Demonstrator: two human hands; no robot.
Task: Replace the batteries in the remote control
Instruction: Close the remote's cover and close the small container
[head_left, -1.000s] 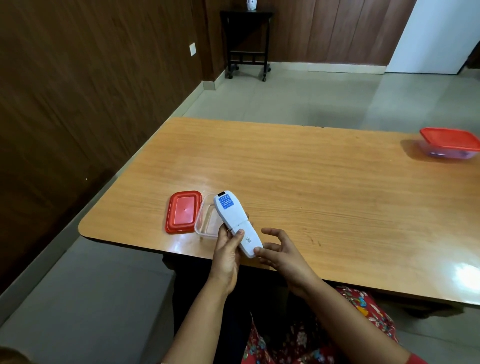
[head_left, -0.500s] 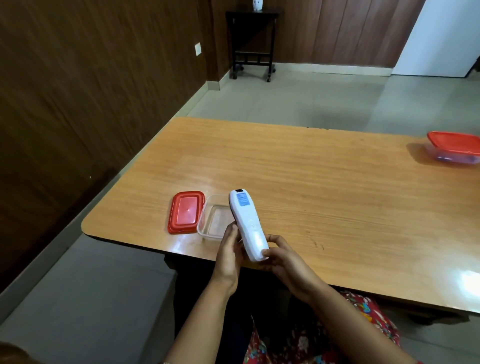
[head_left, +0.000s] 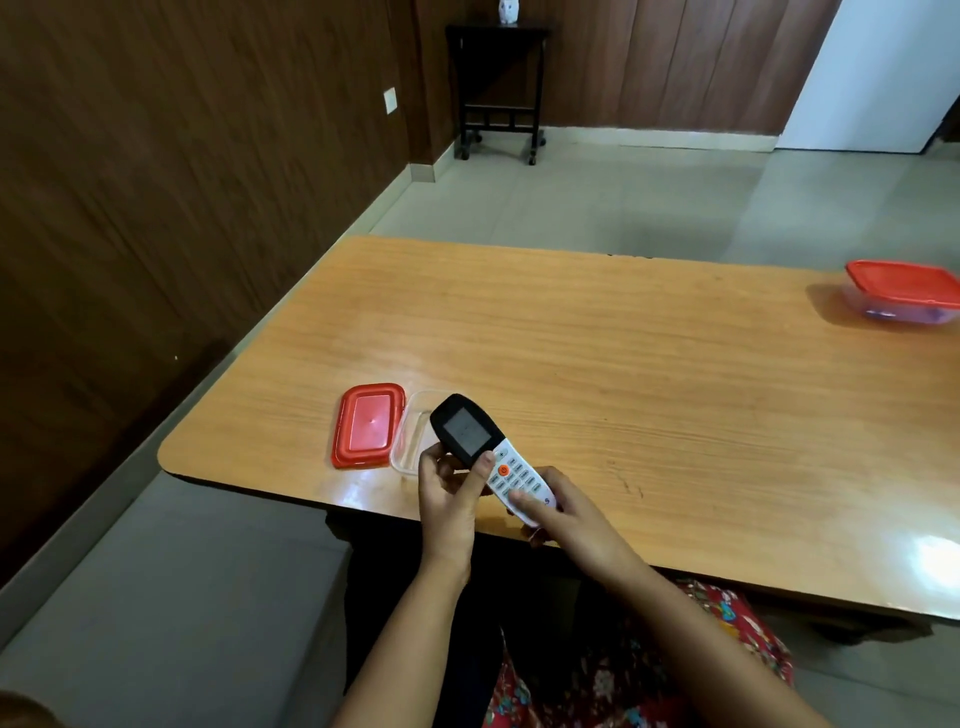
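The remote control (head_left: 483, 452) is white with a black display end and an orange button, held face up over the table's near edge. My left hand (head_left: 451, 499) grips its left side, thumb lying just below the display. My right hand (head_left: 566, 512) holds the lower end, a finger resting on the keypad. Behind the remote sits a small clear container (head_left: 410, 441), open, and its red lid (head_left: 368, 423) lies flat to the left of it. No batteries are visible.
The wooden table (head_left: 623, 374) stretches ahead and right. A second clear container with a red lid (head_left: 904, 293) stands at the far right edge. A wood-panelled wall runs along the left; a dark side table (head_left: 498, 88) stands in the far corner.
The remote has been rolled over from back side up to button side up. My left thumb now lies on its front, and my right fingers moved onto the keypad.
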